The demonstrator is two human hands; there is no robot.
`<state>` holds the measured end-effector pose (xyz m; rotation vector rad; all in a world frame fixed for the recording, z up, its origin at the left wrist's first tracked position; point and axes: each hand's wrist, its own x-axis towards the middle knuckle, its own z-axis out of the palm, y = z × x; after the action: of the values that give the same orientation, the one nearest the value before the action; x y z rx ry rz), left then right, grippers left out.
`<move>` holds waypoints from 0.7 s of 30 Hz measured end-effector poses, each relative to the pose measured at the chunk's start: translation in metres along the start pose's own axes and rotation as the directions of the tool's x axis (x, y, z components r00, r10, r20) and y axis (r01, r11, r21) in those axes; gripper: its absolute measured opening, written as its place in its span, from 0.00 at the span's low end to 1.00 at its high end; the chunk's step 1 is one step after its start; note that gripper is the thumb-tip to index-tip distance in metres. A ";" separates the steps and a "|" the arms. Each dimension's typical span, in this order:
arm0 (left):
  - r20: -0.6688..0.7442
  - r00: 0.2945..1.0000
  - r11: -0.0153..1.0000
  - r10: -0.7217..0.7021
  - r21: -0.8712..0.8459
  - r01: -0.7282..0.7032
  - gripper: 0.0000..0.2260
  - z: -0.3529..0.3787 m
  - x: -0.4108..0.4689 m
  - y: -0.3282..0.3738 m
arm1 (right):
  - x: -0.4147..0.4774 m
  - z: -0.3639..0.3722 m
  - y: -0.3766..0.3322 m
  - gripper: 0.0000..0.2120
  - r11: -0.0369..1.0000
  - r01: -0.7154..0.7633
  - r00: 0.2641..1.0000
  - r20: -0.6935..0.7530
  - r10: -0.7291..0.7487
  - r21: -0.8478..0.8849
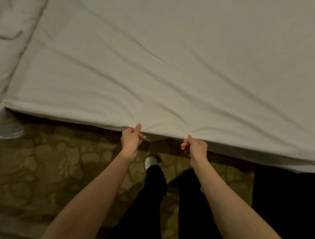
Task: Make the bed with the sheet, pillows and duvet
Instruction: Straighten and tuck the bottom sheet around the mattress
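**SHEET EDGE GRIPPED IN BOTH HANDS AT THE BEDSIDE**

Your left hand (131,139) is clamped on the near edge of the sheet (173,66). The thumb (138,128) lies on top of the cloth and the fingers curl beneath it. Your right hand (196,148) pinches the same edge in the same manner, a short way along to the right. The hands are near each other but apart, with a shallow sag of cloth between them. Neither is closer to the work; both meet the edge at about equal reach.

The sheet lies directly ahead of both hands and spreads away over the bed. Its near edge runs left to right across your front, sloping toward you on the right. Creases fan out from both grips and run diagonally away to the left.

The step in hand appears to be tensioning the sheet. The coming move probably calls for a pull square to that edge, with equal force on both hands, so that the diagonal creases flatten rather than shift sideways.

Bunched white bedding (7,31) lies at the far left; you cannot tell whether it is duvet or pillow. Below the edge are patterned carpet (42,168) and one light shoe (151,161).
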<state>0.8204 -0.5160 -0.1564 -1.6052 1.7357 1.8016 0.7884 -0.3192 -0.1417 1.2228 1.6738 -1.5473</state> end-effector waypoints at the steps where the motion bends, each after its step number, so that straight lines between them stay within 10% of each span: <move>1: 0.000 1.000 1.000 0.022 0.011 -0.022 0.14 -0.001 0.000 -0.001 | -0.002 -0.001 0.002 0.15 1.000 0.020 1.000 0.001 -0.020 0.016; 7: -0.051 0.997 0.998 0.052 0.050 -0.049 0.14 -0.007 -0.003 -0.015 | -0.007 -0.014 0.011 0.14 0.994 0.043 0.996 0.079 -0.051 0.101; 16: 0.011 0.970 0.958 -0.245 0.158 0.240 0.09 -0.004 0.027 -0.007 | 0.029 -0.001 -0.006 0.13 0.955 -0.099 0.990 0.071 0.123 -0.279; 21: -0.059 0.981 0.981 -0.184 0.058 0.187 0.10 -0.024 0.042 -0.003 | 0.032 0.005 -0.016 0.12 0.851 -0.201 0.960 0.075 0.270 -0.485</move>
<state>0.8191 -0.5561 -0.1832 -1.7406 1.5878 1.6165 0.7591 -0.3149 -0.1625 0.9858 1.6099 -0.9695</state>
